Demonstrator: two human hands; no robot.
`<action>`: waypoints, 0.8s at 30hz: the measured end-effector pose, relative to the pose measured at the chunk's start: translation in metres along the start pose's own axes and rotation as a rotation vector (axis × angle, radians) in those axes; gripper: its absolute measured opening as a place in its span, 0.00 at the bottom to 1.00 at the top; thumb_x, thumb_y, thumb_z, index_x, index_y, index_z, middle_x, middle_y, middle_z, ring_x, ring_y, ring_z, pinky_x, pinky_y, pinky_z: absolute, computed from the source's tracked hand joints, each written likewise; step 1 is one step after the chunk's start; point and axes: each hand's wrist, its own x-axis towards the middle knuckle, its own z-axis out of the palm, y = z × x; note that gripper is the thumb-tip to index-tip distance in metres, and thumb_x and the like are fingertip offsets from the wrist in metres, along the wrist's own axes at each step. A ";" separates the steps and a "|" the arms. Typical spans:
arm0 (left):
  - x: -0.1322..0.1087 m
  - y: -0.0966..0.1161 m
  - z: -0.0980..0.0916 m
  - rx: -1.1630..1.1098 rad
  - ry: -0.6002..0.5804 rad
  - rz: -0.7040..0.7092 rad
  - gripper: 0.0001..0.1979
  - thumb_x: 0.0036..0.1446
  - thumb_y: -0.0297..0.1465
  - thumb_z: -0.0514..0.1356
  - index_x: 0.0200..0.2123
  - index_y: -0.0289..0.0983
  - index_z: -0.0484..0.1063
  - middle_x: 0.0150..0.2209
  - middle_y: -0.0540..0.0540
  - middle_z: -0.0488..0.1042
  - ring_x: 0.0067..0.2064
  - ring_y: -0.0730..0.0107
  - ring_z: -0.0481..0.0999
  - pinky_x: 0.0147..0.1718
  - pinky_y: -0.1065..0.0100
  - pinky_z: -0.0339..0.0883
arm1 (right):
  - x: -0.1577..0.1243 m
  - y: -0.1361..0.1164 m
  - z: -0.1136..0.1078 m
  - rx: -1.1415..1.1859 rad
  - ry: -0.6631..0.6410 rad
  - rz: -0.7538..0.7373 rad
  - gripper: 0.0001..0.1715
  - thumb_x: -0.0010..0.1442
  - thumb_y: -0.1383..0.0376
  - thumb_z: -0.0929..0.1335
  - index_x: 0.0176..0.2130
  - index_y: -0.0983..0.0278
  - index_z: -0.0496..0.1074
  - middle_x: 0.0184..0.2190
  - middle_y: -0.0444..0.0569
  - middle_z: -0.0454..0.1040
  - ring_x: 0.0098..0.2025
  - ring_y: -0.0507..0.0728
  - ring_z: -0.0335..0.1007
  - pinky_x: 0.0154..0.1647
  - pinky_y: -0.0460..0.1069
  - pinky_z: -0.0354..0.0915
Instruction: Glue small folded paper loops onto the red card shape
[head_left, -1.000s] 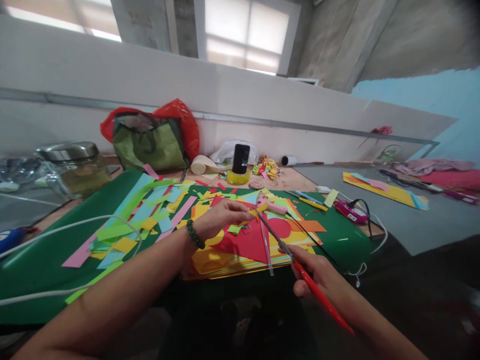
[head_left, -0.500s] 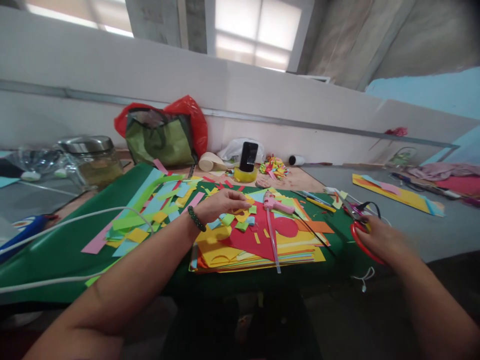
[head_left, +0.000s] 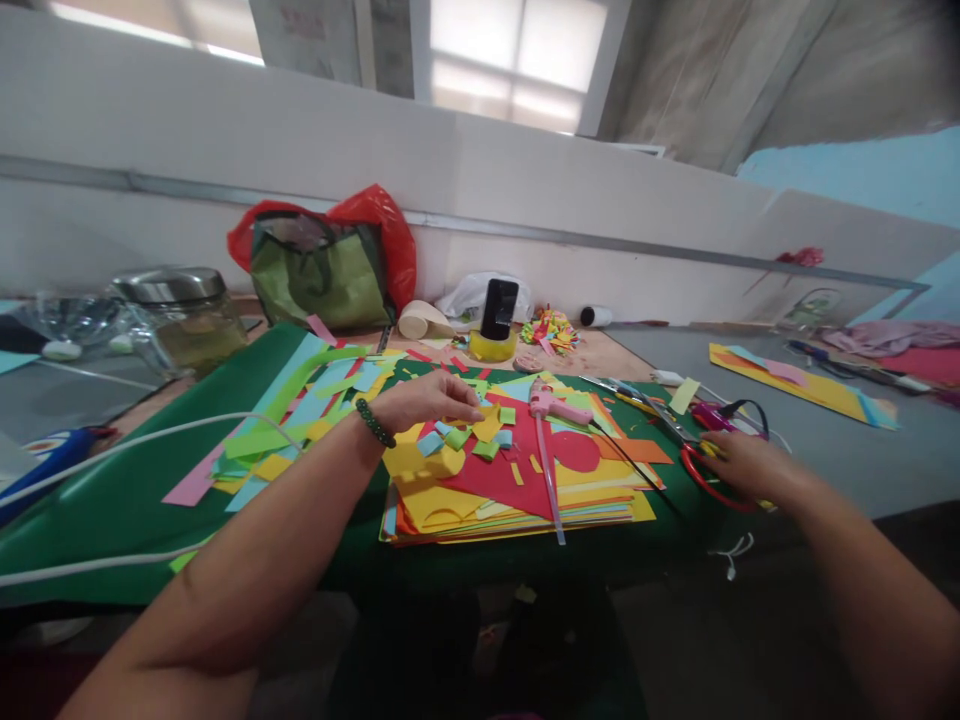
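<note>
My left hand (head_left: pixel 439 397), a green bead bracelet at its wrist, is closed in a pinch on a small yellow paper piece (head_left: pixel 487 424). Around that piece sit several green and blue paper bits (head_left: pixel 486 450), over a red sheet (head_left: pixel 529 490) on a stack of coloured paper (head_left: pixel 450 512). My right hand (head_left: pixel 742 466) has its fingers on the red handles of the scissors (head_left: pixel 675 428), whose blades point up and left, low over the green mat. Between the hands, a pink glue gun (head_left: pixel 555 405) lies on the stack, a clear glue stick jutting toward me.
Loose paper strips (head_left: pixel 262 445) cover the mat's left side. A white cable (head_left: pixel 150 438) crosses there. Behind stand a glass jar (head_left: pixel 187 320), a green bag (head_left: pixel 319 270) and a phone (head_left: pixel 499 310) on a yellow tape roll. A utility knife (head_left: pixel 636 401) and paper sheets (head_left: pixel 795 385) lie right.
My right hand has come left and lower with the scissors, uncovering a magenta item with a black strap. My left hand has shifted slightly left, still pinching the yellow paper.
</note>
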 end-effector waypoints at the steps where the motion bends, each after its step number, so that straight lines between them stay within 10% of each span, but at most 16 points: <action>1: 0.000 0.000 0.000 0.003 -0.024 -0.005 0.13 0.40 0.39 0.70 0.23 0.35 0.77 0.20 0.51 0.72 0.24 0.76 0.65 0.26 0.72 0.56 | -0.002 -0.012 -0.007 -0.049 -0.030 -0.013 0.11 0.55 0.68 0.68 0.37 0.68 0.79 0.36 0.66 0.79 0.36 0.67 0.76 0.32 0.55 0.65; 7: 0.001 0.001 0.004 -0.016 -0.080 -0.029 0.13 0.39 0.38 0.71 0.24 0.34 0.78 0.22 0.50 0.75 0.26 0.75 0.68 0.28 0.72 0.59 | -0.010 -0.120 -0.027 0.110 -0.012 -0.518 0.19 0.65 0.63 0.60 0.50 0.65 0.72 0.46 0.57 0.76 0.50 0.62 0.71 0.49 0.54 0.64; 12: 0.000 0.000 0.004 -0.082 -0.025 -0.017 0.13 0.36 0.36 0.72 0.25 0.34 0.77 0.23 0.51 0.75 0.26 0.75 0.70 0.28 0.72 0.61 | 0.020 -0.178 -0.010 -0.107 -0.212 -0.448 0.25 0.61 0.70 0.61 0.57 0.69 0.64 0.50 0.61 0.73 0.52 0.65 0.68 0.45 0.53 0.63; 19: 0.003 -0.005 0.010 -0.163 -0.042 -0.003 0.14 0.36 0.32 0.72 0.27 0.34 0.74 0.23 0.52 0.75 0.27 0.76 0.72 0.29 0.72 0.62 | 0.044 -0.178 0.006 -0.031 -0.282 -0.359 0.32 0.56 0.74 0.61 0.60 0.71 0.57 0.46 0.62 0.74 0.45 0.63 0.72 0.38 0.50 0.61; 24: 0.004 -0.006 0.012 -0.168 -0.025 -0.023 0.14 0.36 0.32 0.73 0.27 0.34 0.75 0.22 0.52 0.75 0.26 0.76 0.71 0.28 0.72 0.61 | 0.048 -0.140 0.001 0.277 -0.080 -0.364 0.27 0.51 0.67 0.66 0.52 0.68 0.63 0.42 0.56 0.74 0.39 0.60 0.71 0.35 0.49 0.64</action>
